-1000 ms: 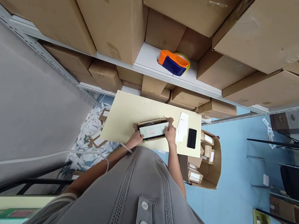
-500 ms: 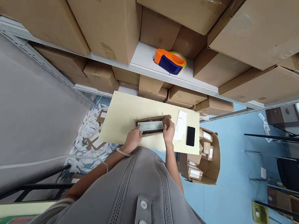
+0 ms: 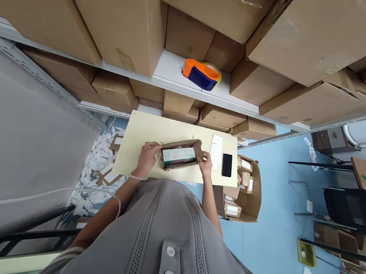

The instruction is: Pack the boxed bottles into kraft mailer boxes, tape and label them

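An open cardboard box [image 3: 180, 166] lies slightly tilted on the pale yellow table [image 3: 142, 128]. Inside it sits a flat pack [image 3: 179, 155], whitish and pale green, with small red print. My left hand [image 3: 148, 157] is at the box's left end, its fingers closed at the edge there. My right hand [image 3: 205, 164] grips the box's right end, thumb and fingers on the raised flap. To the right of the box lie white paper slips [image 3: 215, 151] and a black phone [image 3: 226, 165].
An orange and blue tape dispenser [image 3: 200, 75] stands on the white shelf [image 3: 166, 67] among large cartons. Below the table's right edge is a big open carton [image 3: 254, 190] holding small parcels. Paper scraps [image 3: 92, 173] cover the floor at left; a black chair [image 3: 349, 207] stands at right.
My left hand has moved left, from the pack and the near rim to the box's left end, so more of the pack shows. The right hand still holds the right end.
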